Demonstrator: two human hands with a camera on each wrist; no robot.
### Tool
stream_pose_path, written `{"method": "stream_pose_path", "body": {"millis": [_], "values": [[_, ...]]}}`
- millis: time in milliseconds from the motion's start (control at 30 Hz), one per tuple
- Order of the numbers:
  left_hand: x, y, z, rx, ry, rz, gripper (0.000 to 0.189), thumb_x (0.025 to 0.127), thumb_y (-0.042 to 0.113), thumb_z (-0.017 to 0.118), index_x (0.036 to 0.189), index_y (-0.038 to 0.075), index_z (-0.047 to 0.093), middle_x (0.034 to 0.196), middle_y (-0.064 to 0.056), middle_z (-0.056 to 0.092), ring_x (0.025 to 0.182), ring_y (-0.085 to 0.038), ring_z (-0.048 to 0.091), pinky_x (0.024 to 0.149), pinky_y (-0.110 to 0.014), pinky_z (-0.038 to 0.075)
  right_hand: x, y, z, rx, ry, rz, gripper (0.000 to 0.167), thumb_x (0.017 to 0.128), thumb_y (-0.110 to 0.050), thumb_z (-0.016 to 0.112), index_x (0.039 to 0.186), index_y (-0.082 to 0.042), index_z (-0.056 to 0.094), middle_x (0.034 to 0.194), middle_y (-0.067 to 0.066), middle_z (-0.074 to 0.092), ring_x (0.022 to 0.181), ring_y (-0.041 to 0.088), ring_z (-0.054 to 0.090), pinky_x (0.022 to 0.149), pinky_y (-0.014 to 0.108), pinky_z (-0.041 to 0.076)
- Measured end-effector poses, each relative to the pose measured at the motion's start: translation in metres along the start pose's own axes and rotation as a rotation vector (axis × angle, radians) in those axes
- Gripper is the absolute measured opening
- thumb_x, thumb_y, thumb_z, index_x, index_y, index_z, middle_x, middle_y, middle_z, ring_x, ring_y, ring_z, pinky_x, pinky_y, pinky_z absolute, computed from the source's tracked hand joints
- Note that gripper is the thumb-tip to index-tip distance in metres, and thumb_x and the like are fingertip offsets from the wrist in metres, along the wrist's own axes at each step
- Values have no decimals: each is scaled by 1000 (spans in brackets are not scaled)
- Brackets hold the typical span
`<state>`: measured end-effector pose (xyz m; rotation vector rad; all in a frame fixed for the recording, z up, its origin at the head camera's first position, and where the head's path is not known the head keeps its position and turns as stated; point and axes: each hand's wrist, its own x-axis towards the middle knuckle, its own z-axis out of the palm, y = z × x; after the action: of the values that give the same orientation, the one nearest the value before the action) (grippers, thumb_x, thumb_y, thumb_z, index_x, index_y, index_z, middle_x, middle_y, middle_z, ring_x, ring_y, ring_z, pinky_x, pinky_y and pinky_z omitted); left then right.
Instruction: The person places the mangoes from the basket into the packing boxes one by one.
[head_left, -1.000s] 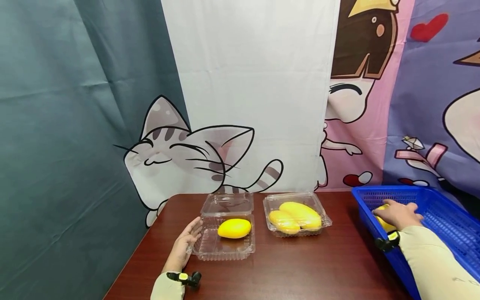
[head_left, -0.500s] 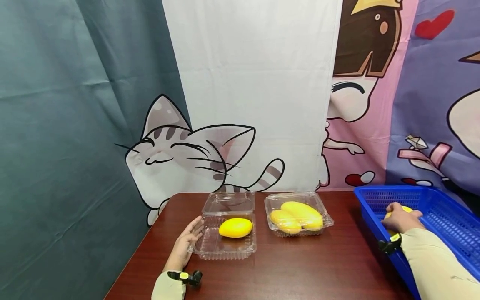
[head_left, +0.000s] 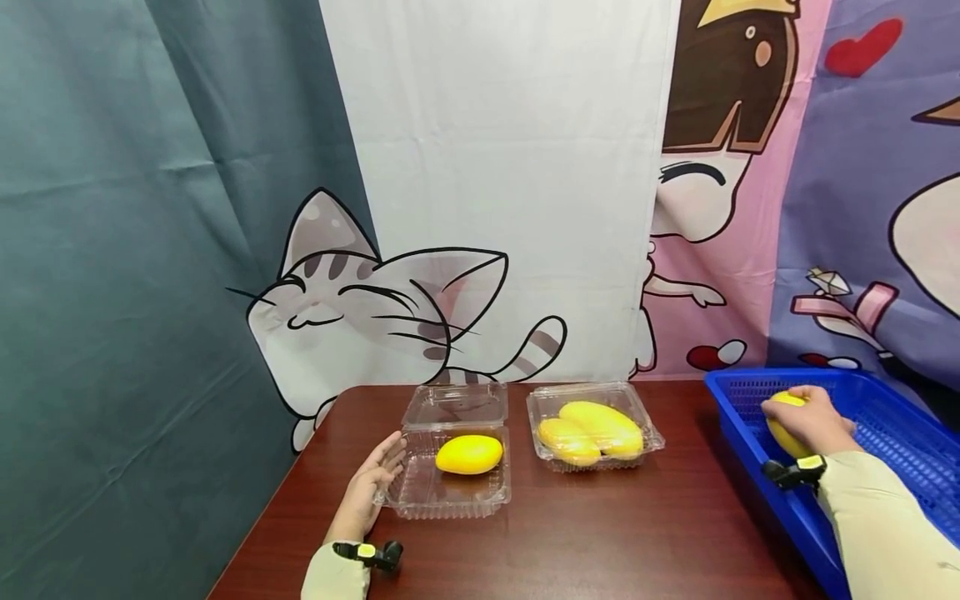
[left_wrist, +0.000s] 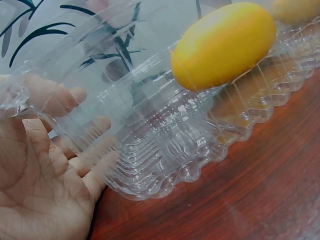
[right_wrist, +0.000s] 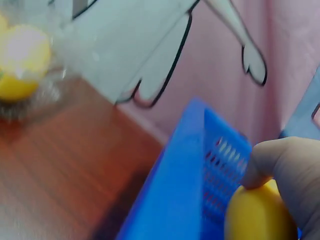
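Note:
A yellow mango (head_left: pixel 469 455) lies in a clear plastic clamshell box (head_left: pixel 450 502) whose lid is folded back. My left hand (head_left: pixel 367 485) rests along the left wall of this box, fingers extended; in the left wrist view its fingers (left_wrist: pixel 95 185) show through and beside the clear plastic. At the right, my right hand (head_left: pixel 819 418) grips another mango (head_left: pixel 783 425) inside the blue plastic basket (head_left: pixel 772 493). The right wrist view shows the thumb and the held mango (right_wrist: pixel 260 215) close to the basket wall, slightly blurred.
A second clamshell box (head_left: pixel 596 427), lid down, holds several mangoes to the right of the first. Both boxes stand on a dark red-brown wooden table (head_left: pixel 600 533). Behind the table hangs a printed cloth (head_left: pixel 510 192).
My right hand has closed on the mango in the basket and lifted it a little; more of the mango shows now. The left hand and both boxes have stayed in place.

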<state>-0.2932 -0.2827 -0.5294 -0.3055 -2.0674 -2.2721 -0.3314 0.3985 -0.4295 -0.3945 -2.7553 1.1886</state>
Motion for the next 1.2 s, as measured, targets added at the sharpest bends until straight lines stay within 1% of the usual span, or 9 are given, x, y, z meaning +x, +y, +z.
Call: {"method": "stream_pose_path", "body": {"millis": [167,300,400,500,667,833,933,1067,1200], "values": [[0,0,1,-6,10,-6,73,86,-14,32,157,-4,24,160,-30,25,149,-44,21,110,-30,34,-4,-23,5,85,134,-36,78,93,-35,61,149,9,29,136,41,35,118,66,16,77,59,30],[-1,-1,0,5,2,-2,72,86,-15,31,157,-5,24,159,-31,25,149,-43,21,111,-33,32,-10,-52,15,110,193,-74,78,93,-37,62,153,0,28,136,40,34,123,60,21,75,55,35],[-3,-1,0,22,-2,5,71,86,-14,31,157,-5,24,159,-32,26,148,-45,22,110,-30,34,-16,-76,25,107,226,-150,75,92,-35,64,152,-3,31,131,41,34,123,57,25,77,56,38],[-3,-2,0,33,4,9,71,87,-14,32,157,-6,24,158,-33,26,147,-46,22,107,-27,36,-22,-102,39,96,246,-264,70,90,-29,67,147,-3,37,131,41,37,122,55,28,80,57,39],[-2,-2,0,20,12,13,72,86,-13,32,157,-6,24,158,-33,25,148,-46,22,108,-30,35,-37,-139,70,82,171,-437,65,85,-23,72,140,-4,43,131,38,40,119,51,33,83,59,42],[-1,-5,0,9,11,14,72,85,-13,32,156,-7,23,158,-34,25,147,-47,22,110,-35,33,-55,-160,111,81,37,-534,61,82,-20,74,136,-9,47,130,35,40,113,45,42,82,56,47],[-3,-6,-1,13,5,11,71,86,-14,31,156,-6,23,158,-34,24,148,-48,21,108,-31,34,-65,-169,134,84,-27,-566,59,81,-18,75,134,-11,49,127,33,42,108,42,47,81,53,49],[-3,-5,-1,14,4,-1,71,88,-14,31,157,-3,25,160,-31,24,149,-45,21,106,-24,36,-80,-185,159,99,-97,-573,59,78,-17,75,132,-17,51,128,31,43,100,40,53,77,48,50],[-2,-2,-2,9,17,-16,73,86,-13,32,158,-1,26,161,-29,25,150,-44,22,108,-25,35,-98,-204,183,102,-169,-596,59,77,-18,76,131,-24,52,134,26,42,98,38,56,79,47,50]]}}
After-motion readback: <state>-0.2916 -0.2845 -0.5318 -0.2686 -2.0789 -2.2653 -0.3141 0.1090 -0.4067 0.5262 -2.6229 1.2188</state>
